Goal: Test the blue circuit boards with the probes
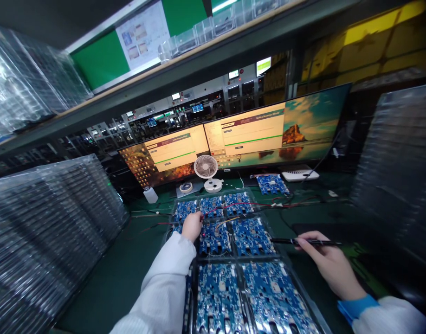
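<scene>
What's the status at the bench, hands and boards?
Left hand on a blue circuit board in the tray. Right hand grips a black pen. Red wires trail across the boards.

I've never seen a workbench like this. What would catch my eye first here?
Probably the two glowing monitors side by side at the back of the green bench, with a small white fan in front of them. Next, the grid of blue circuit boards in clear trays at the centre: the left hand reaches onto one, while the right hand holds a thin black pen-like tool. Tall stacks of clear trays rise on both sides.
</scene>
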Demonstrator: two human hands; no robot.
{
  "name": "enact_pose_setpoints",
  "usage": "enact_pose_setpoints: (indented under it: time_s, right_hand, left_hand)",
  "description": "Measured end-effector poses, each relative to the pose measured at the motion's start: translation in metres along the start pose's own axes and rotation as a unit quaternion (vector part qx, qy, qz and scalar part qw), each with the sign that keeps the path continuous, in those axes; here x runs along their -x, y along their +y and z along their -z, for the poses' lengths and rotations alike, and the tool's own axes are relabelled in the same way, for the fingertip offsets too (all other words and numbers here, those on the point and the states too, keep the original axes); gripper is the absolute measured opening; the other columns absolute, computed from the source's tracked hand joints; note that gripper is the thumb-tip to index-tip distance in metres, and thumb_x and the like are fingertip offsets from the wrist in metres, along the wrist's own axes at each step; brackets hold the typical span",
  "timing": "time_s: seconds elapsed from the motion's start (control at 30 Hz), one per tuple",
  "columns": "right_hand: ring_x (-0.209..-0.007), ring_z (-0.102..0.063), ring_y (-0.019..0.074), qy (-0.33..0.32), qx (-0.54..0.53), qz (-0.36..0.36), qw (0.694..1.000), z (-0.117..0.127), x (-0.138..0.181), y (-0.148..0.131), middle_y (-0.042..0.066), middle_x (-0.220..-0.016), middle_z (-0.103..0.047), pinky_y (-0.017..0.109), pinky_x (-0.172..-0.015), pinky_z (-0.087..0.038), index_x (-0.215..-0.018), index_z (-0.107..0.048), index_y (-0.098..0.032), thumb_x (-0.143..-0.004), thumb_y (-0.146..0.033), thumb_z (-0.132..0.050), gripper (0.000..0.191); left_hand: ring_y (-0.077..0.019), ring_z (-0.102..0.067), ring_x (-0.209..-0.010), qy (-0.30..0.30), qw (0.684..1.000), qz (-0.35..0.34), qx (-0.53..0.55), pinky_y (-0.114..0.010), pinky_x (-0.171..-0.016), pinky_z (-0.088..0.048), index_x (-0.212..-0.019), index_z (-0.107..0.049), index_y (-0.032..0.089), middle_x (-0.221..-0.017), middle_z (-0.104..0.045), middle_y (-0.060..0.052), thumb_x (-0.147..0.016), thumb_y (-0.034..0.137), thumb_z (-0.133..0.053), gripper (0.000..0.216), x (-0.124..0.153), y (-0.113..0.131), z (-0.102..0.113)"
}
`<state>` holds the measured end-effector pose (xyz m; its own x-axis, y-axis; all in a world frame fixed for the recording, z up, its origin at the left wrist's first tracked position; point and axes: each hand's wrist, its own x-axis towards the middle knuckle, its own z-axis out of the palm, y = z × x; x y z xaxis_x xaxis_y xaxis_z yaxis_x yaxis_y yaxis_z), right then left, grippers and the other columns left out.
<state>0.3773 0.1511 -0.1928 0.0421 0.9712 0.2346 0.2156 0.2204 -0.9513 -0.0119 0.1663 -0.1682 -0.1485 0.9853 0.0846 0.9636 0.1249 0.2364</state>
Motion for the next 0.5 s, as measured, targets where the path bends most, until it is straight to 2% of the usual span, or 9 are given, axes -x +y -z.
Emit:
enact_pose_setpoints:
  time_s: [0.33,0.5]
  right_hand:
    - [-0.070,-0.065,0.0221,-0.004,0.006,-0.001,1.000,0.001,0.000,-0.002,0.002,-0.072,-0.065,0.033,-0.067,-0.055,-0.075,-0.060,-0.023,-0.065,-0.066,-0.063,0.044]
    - [-0.069,-0.066,0.0232,0.003,0.014,0.009,1.000,0.002,-0.002,-0.002,0.002,-0.071,-0.066,0.032,-0.063,-0.056,-0.073,-0.061,-0.024,-0.064,-0.066,-0.062,0.043]
  left_hand:
    - [-0.0180,-0.066,-0.092,0.003,0.999,0.037,0.010,-0.026,-0.082,-0.046,-0.099,-0.062,0.020,-0.095,-0.072,-0.006,-0.084,0.010,-0.051,0.022,0.008,0.009,0.001]
    - [-0.0175,-0.064,-0.099,0.013,0.999,0.040,0.034,-0.025,-0.088,-0.046,-0.113,-0.058,0.017,-0.106,-0.069,-0.009,-0.081,0.007,-0.053,0.035,0.013,0.016,0.007]
